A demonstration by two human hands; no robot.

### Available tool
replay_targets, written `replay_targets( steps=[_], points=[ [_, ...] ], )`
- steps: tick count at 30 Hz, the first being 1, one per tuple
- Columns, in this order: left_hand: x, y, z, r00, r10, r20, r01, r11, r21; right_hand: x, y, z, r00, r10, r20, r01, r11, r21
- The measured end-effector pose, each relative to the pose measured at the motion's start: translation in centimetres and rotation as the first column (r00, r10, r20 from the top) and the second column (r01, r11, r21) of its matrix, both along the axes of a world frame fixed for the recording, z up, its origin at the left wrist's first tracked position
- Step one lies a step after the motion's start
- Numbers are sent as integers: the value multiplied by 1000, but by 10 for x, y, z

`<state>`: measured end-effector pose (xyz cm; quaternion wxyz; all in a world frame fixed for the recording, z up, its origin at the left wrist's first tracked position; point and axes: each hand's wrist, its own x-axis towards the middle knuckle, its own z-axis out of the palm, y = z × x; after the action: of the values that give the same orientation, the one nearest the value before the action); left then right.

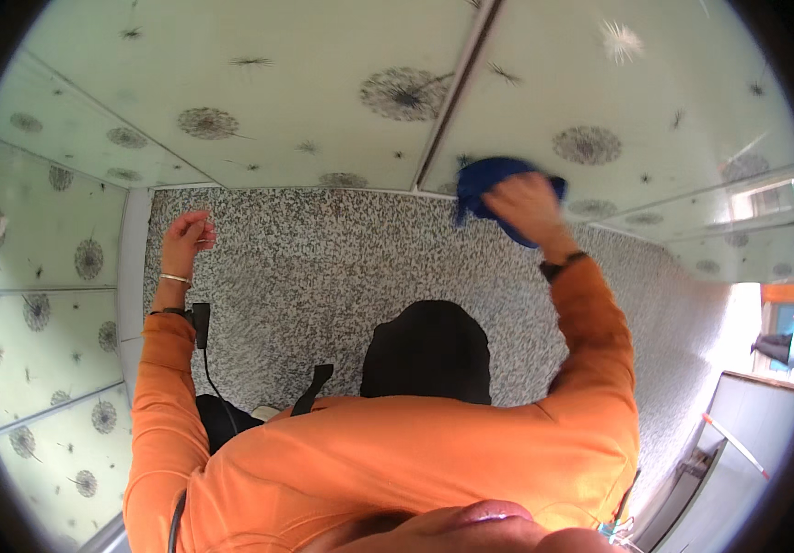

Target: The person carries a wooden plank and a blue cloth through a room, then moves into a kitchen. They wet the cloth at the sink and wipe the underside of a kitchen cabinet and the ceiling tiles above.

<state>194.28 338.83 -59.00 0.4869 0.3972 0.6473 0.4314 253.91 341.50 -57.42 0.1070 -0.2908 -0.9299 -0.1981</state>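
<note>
My right hand (525, 207) presses a dark blue cloth (494, 176) flat against the lower part of a pale green wall panel (556, 83) printed with dandelions. Both the hand and the cloth look slightly blurred. On the left, my left hand (190, 235) is raised over the speckled floor with its fingers loosely curled, holding nothing. A thin bracelet (175, 278) circles that wrist. A black device (201, 325) with a cable sits by the left cuff.
A metal strip (456, 97) divides the panels in front. More dandelion panels (45, 249) line the left side. The speckled floor (286, 276) lies below me. At the lower right stands a grey cabinet (749, 428) with a red-and-white stick (735, 444); part of another person (780, 345) shows beyond.
</note>
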Motion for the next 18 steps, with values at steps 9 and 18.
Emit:
replay_targets(
  steps=[9,18],
  points=[
    [10,-4,-10,984,91,151,-99,994,49,-88,92,198,753,227,-617,358,646,674],
    [-13,-29,-12,973,119,196,-134,989,63,-66,41,4,998,18,57,-2,963,-271]
  ],
)
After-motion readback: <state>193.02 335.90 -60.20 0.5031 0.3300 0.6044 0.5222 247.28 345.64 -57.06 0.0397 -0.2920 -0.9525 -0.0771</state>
